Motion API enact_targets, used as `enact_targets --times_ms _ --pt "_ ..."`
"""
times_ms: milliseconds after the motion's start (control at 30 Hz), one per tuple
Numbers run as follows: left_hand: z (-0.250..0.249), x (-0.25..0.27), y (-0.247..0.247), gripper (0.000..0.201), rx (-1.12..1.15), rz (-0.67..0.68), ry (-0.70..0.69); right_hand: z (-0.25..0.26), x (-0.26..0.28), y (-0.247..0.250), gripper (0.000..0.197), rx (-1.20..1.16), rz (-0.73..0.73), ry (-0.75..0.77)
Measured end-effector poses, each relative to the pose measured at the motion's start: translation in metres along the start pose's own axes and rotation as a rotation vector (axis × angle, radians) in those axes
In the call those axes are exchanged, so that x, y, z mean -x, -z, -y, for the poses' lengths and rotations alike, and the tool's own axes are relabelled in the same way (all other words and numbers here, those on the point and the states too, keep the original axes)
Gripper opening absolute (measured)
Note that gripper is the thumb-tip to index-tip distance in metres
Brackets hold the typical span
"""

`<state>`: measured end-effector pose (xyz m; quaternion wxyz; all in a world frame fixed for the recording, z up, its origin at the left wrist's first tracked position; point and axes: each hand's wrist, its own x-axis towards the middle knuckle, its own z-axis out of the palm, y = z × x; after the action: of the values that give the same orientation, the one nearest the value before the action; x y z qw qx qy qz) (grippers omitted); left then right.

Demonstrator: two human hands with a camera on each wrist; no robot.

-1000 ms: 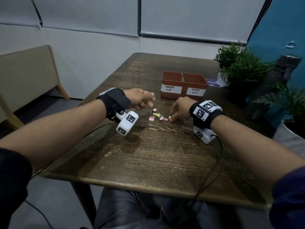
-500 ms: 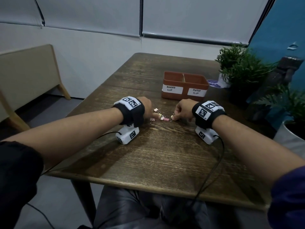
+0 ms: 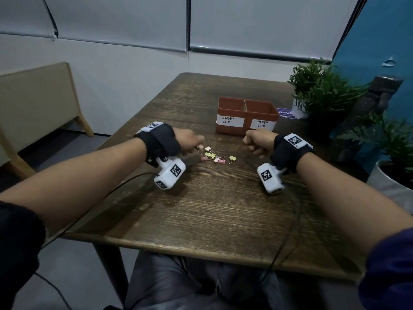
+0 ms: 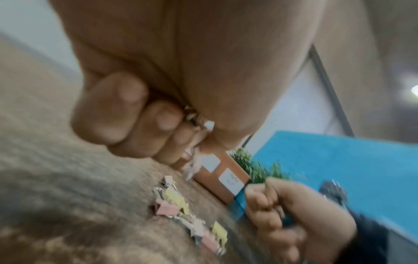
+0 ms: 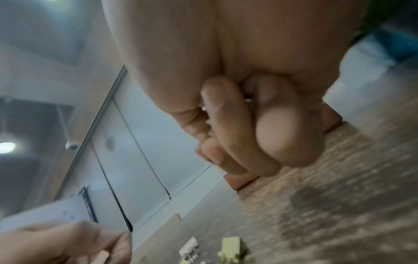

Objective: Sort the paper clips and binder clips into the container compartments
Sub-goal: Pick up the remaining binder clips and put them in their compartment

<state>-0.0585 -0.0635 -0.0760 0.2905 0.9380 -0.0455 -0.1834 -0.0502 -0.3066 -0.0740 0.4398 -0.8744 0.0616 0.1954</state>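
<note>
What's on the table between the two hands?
A small heap of pink and yellow binder clips, seen in the head view, between left hand and right hand.

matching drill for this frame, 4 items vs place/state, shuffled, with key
1. left hand
2. right hand
3. lone yellow binder clip
4. container

A. lies apart, right of the clip pile
B. lifted in a fist in front of the PAPER CLIP label
C. stands beyond the pile, two labelled compartments
D. fingers curled on small metal clips at the pile's left edge

Pairs: 1-D, 2-B, 3-A, 4-C
</note>
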Motion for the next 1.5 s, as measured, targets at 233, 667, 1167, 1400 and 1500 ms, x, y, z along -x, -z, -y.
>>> enact_targets --times_ms 233,667,1167,1400,1500 --pt "0.019 -0.014 0.017 0.037 0.698 0.205 0.081 0.004 0.003 -0.002 0.043 0.243 -0.046 0.123" --pt "0.006 -0.012 -0.003 0.031 -0.297 -0.2 -0.149 0.008 -0.011 -0.021 0.035 0.865 0.011 0.348" --pt "-0.008 -0.02 -0.015 0.039 -0.725 -0.075 -0.121 0.045 -0.035 0.028 0.004 0.39 -0.406 0.376" --pt "-0.01 -0.049 0.041 0.047 -0.495 -0.223 -0.221 0.091 -0.091 0.048 0.018 0.42 -0.566 0.264" --pt "-0.035 -0.065 0.071 0.037 -0.355 -0.29 -0.238 0.099 -0.113 0.045 0.019 0.482 -0.494 0.219"
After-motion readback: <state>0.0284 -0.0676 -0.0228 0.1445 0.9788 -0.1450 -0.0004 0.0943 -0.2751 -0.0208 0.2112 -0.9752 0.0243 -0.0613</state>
